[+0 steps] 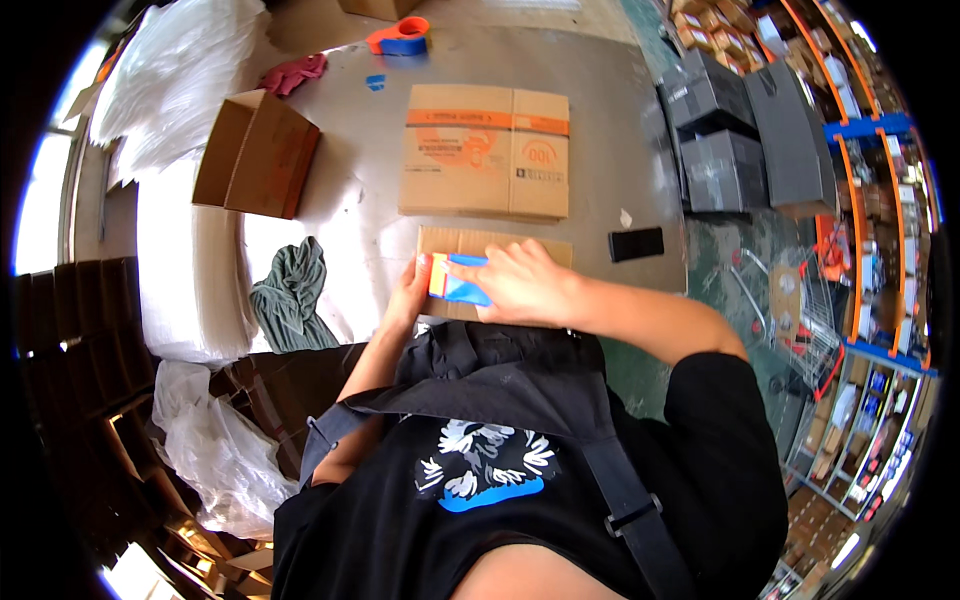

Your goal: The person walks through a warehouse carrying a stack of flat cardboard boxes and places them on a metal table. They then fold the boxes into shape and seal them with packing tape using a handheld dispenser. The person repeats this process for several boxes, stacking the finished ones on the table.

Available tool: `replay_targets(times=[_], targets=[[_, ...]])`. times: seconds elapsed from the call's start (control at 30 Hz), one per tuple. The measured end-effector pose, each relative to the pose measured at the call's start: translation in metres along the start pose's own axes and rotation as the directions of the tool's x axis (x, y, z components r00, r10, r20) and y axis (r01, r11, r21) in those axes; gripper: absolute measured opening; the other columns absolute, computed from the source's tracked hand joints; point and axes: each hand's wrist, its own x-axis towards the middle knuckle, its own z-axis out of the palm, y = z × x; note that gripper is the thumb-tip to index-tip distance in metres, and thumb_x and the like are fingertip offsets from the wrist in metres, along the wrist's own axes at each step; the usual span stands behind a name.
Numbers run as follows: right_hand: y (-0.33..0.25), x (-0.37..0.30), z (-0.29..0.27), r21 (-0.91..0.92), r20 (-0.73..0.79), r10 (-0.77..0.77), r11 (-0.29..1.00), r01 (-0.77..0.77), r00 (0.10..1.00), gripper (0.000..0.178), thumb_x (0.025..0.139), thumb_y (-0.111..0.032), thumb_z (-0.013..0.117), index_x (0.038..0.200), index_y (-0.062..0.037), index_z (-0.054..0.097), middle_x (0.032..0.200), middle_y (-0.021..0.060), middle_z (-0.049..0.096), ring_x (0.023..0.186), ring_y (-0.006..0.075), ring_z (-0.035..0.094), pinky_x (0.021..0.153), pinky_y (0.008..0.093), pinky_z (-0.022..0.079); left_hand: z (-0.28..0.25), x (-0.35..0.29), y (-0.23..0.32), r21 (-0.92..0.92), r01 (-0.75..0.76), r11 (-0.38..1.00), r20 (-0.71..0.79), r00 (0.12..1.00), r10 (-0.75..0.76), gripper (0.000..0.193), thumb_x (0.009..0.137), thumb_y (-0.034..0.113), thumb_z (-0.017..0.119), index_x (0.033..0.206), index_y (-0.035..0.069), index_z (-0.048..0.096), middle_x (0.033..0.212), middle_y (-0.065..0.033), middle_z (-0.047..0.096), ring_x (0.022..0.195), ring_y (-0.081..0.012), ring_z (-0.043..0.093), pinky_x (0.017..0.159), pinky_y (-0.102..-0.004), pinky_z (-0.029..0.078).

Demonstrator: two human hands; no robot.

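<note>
Close to my body, a small blue and yellow box (461,291) is between my two hands, over a brown cardboard piece (450,241) at the table's near edge. My left hand (408,288) grips its left, yellow end, with the thumb along that side. From the right, my right hand (527,284) closes over the box, its index finger stretched across the blue face. The right hand's lower fingers are partly hidden. Just beyond lies a taped brown carton (485,165) with orange print.
An open carton (258,155), a green cloth (295,294) and plastic wrap (190,270) are on the left. A tape dispenser (400,38) sits at the far edge, a black phone (636,244) at the right. Grey boxes (725,170) and a shopping cart (795,310) stand beyond the table's right side.
</note>
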Motion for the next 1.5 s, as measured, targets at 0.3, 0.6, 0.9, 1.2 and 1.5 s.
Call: replay_targets(times=[0.3,0.6,0.9,1.2,1.5], targets=[[0.04,-0.063,-0.005,-0.112,0.13,0.073,0.992,-0.058,0.989,0.067,0.07,-0.032,0.072,0.133,-0.0238,0.053,0.082,0.015,0.064,0.073,0.0308,0.066,0.061,0.0422,0.051,0.005,-0.005,0.01,0.171,0.01,0.985,-0.049,0.999,-0.002,0.069,0.1,0.053,0.039,0.131,-0.007,0.05,0.12,-0.0129,0.06,0.108,-0.0158,0.055,0.093,-0.0277,0.043],[0.122,-0.165,0.054,-0.218,0.247,0.369,0.922,-0.32,0.896,0.063,0.063,-0.024,0.075,0.124,-0.0251,0.061,0.082,0.0147,0.066,0.079,0.0312,0.068,0.063,0.041,0.053,0.018,-0.013,0.018,0.184,0.064,0.981,-0.083,0.995,-0.049,0.07,0.098,0.057,0.038,0.134,-0.002,0.048,0.122,-0.013,0.059,0.11,-0.0194,0.056,0.097,-0.0322,0.042],[0.148,-0.063,0.139,-0.075,0.303,0.511,0.854,-0.515,0.804,0.04,0.064,-0.028,0.073,0.1,-0.0112,0.069,0.097,0.0143,0.07,0.095,0.0271,0.068,0.08,0.0395,0.055,0.003,0.003,-0.005,0.243,0.087,0.966,-0.097,0.993,-0.065,0.075,0.097,0.06,0.038,0.14,-0.001,0.042,0.136,-0.0161,0.052,0.123,-0.024,0.05,0.106,-0.0357,0.035],[0.157,-0.059,0.17,0.634,0.235,0.908,-0.414,0.653,0.348,0.055,0.077,-0.033,0.064,0.126,-0.0103,0.052,0.122,0.0105,0.059,0.108,0.0296,0.059,0.093,0.0432,0.049,0.0,0.001,0.022,0.045,0.182,0.982,0.027,0.983,-0.183,0.072,0.091,0.059,0.048,0.133,0.001,0.05,0.127,-0.0155,0.057,0.113,-0.0225,0.054,0.1,-0.0323,0.038],[0.128,-0.024,0.197,0.631,0.343,0.815,-0.568,0.529,0.466,0.056,0.083,-0.053,0.04,0.116,-0.0107,0.056,0.112,0.0096,0.062,0.104,0.0297,0.061,0.088,0.0438,0.05,0.018,0.022,0.033,-0.333,0.325,0.885,0.258,0.934,-0.246,0.076,0.096,0.067,0.022,0.145,0.011,0.039,0.14,-0.008,0.051,0.119,-0.0213,0.056,0.1,-0.037,0.044]])
